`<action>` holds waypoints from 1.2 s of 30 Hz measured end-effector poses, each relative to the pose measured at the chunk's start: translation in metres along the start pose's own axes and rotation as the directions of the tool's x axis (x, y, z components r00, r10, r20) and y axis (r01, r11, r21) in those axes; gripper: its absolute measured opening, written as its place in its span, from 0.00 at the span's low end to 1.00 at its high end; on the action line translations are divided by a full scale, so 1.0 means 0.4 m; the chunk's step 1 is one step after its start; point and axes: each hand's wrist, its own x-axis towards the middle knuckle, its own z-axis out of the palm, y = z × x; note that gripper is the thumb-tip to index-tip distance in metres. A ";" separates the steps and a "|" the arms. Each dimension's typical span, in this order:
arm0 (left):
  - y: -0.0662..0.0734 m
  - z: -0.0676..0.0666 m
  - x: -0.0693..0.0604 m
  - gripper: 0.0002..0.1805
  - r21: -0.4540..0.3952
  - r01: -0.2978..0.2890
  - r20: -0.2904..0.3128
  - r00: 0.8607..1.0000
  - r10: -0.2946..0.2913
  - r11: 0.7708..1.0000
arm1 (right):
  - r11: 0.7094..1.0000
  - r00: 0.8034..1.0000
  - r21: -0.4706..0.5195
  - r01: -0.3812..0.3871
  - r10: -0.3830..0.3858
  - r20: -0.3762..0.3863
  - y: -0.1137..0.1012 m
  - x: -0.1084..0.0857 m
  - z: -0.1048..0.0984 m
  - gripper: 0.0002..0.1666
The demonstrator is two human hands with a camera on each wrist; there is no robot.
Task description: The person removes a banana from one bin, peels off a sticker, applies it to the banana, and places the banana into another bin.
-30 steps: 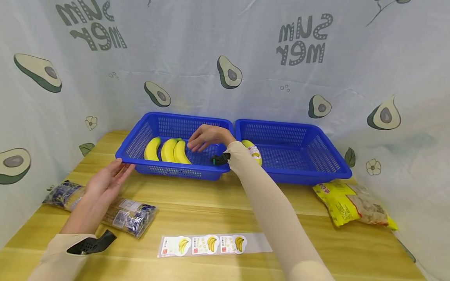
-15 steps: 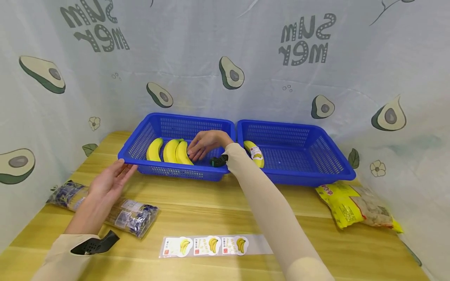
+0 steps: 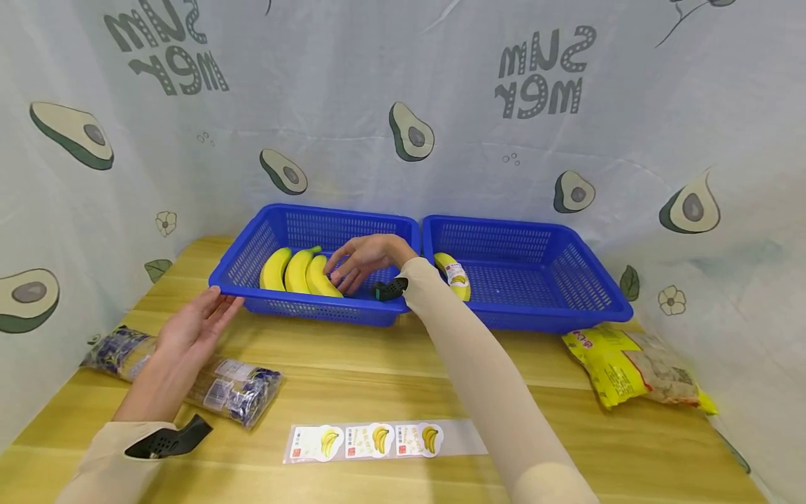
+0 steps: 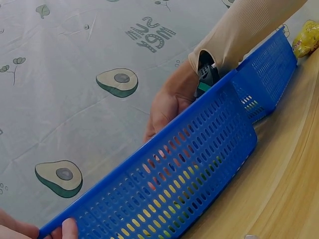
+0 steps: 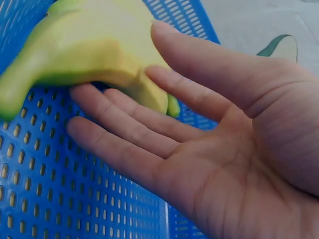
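Mid-left, three bananas sit in one blue basket. The left hand pinches its rim; the right hand, fingers loose, is beside them.

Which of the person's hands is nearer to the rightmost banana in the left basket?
Right. The right hand is inside the left basket, just to the right of the rightmost banana; the left hand is farther off, at that basket's front left corner.
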 end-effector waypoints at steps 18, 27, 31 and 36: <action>-0.002 -0.002 -0.004 0.16 0.017 0.008 0.010 1.000 -0.008 1.000 | 0.992 0.983 -0.104 0.075 -0.056 0.175 -0.004 0.002 0.015 0.26; -0.004 0.000 -0.003 0.18 0.030 -0.001 0.021 1.000 0.001 1.000 | 0.981 0.980 -0.178 0.081 -0.046 0.193 -0.001 -0.013 0.015 0.26; -0.005 0.003 -0.002 0.20 0.028 0.006 0.011 1.000 -0.007 1.000 | 0.981 0.983 -0.181 0.069 -0.036 0.183 0.000 -0.022 0.017 0.27; -0.002 -0.002 -0.001 0.20 -0.004 0.018 0.011 1.000 -0.018 1.000 | 0.979 0.975 -0.182 0.093 -0.052 0.216 -0.001 -0.027 0.021 0.27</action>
